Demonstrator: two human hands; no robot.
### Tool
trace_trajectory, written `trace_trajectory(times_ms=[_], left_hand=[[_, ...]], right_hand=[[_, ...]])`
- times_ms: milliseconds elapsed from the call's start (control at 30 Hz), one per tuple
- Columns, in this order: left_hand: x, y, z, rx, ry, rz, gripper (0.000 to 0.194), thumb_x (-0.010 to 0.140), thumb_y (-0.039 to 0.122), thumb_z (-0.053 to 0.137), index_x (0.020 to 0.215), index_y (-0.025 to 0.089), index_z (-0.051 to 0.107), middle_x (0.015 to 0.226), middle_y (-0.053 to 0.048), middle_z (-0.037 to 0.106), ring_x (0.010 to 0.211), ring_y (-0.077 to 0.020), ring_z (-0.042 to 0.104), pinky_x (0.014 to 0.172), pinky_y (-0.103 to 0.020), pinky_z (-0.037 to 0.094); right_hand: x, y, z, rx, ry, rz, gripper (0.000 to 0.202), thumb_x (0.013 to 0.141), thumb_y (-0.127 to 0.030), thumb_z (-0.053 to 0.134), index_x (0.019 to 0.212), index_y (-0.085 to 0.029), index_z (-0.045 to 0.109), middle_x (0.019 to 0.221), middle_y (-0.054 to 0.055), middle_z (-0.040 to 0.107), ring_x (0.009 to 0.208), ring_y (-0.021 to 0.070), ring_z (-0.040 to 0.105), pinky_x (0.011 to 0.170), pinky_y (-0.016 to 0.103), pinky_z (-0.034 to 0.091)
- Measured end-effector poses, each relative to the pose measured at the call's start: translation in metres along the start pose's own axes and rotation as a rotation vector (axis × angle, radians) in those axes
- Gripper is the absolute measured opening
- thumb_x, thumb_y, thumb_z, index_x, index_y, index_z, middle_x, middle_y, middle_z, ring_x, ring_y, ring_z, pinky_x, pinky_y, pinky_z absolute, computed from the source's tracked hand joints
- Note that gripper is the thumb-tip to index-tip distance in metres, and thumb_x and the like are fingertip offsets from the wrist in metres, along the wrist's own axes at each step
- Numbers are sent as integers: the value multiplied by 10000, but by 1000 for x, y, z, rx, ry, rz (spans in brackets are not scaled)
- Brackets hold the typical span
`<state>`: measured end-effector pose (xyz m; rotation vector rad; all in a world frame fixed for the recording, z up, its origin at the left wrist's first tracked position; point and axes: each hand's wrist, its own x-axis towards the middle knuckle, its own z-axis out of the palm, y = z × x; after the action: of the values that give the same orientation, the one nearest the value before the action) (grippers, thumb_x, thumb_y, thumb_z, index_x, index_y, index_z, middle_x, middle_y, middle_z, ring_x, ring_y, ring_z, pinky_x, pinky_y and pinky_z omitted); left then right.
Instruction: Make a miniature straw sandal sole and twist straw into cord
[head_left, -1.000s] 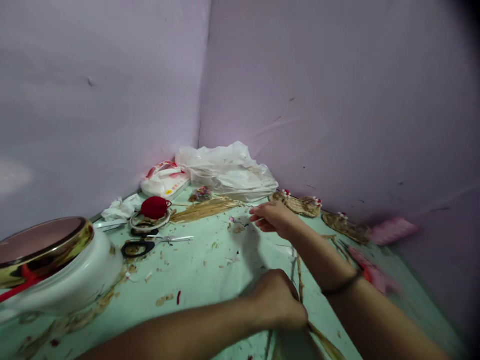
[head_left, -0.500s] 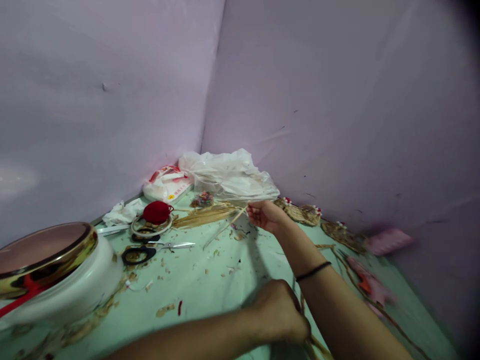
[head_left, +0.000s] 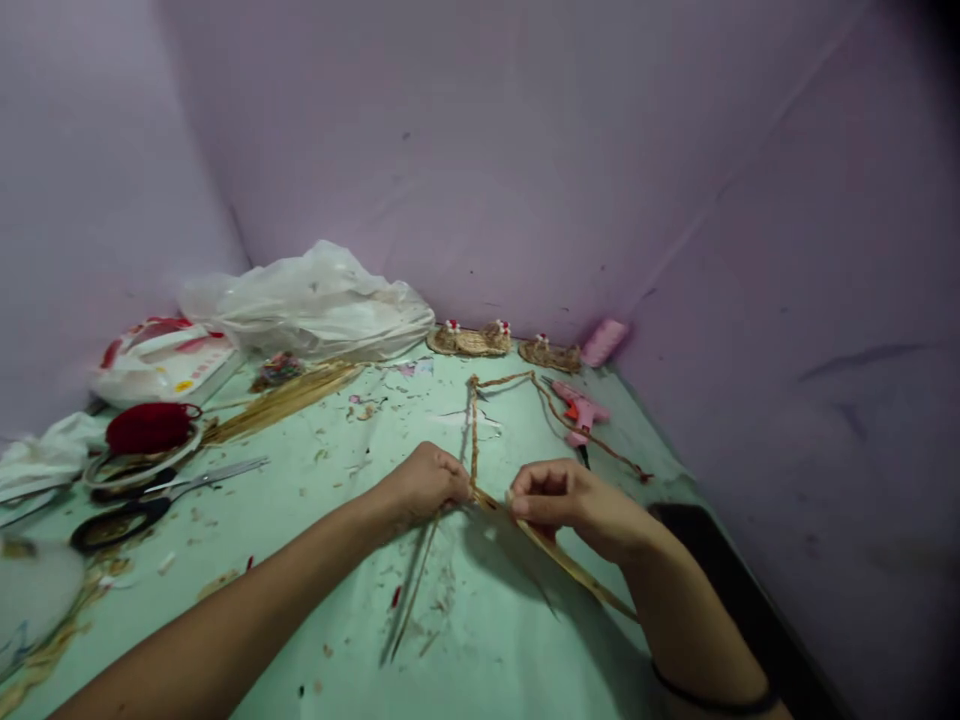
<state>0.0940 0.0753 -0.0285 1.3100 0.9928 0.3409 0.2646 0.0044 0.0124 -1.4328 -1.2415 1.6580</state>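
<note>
My left hand (head_left: 427,485) is closed in a pinch on the near end of a twisted, braid-like cord of brown dried fibre (head_left: 474,430). From there the cord runs away from me, bends sharply and trails to the right. A thin loose strand (head_left: 416,590) hangs below the left fingers. Close by on the right, my right hand (head_left: 577,505) pinches a flat pale dried-fibre strip (head_left: 585,580), which joins the cord at the left fingertips and extends toward me. A black band circles my right wrist.
A pink glue gun (head_left: 581,408) lies beside the cord, with a pink roll (head_left: 604,343) behind it. Small woven pieces (head_left: 472,342) line the wall. Leftward are scissors (head_left: 187,485), red yarn (head_left: 150,428), dried fibre (head_left: 285,400) and a plastic bag (head_left: 322,305). A dark object (head_left: 720,560) sits at right.
The view has swung right. My right hand has come back from beside the dried-fibre bundle, where it held a thin pale strand, to beside my left hand. Both hands are now at the cord's near end.
</note>
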Motion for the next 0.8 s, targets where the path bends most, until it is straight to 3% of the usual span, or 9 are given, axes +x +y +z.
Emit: trace_trajectory(times_ms=[233,433,633,800], left_hand=[[-4,7,2,11,-23,-14,116,524,166,529,421,133,486,318,58,337,339,-35,233,367,-203,132],[-4,8,2,34,-46,-11,153,529,153,504,392,144,436,320,64,312,335,-30,212,369,-212,112],[-5,7,3,41,-57,-42,192,539,173,513,380,151,408,308,70,294,313,-23,182,351,-212,86],[-3,6,3,53,-70,-46,156,534,174,496,396,149,430,306,71,297,292,-25,185,337,-210,83]], right_hand=[[14,7,-2,-86,39,-50,148,639,-266,622,631,-138,548,479,-59,463,408,40,355,404,175,270],[24,18,14,-172,105,-90,65,632,-196,568,602,-140,559,478,-53,461,420,45,360,416,177,276],[34,33,21,-423,275,-126,72,624,-208,569,601,-156,613,502,-26,528,454,69,409,425,186,269],[34,29,25,-595,405,-55,39,593,-225,606,611,-193,620,540,-16,582,480,92,455,447,205,272]])
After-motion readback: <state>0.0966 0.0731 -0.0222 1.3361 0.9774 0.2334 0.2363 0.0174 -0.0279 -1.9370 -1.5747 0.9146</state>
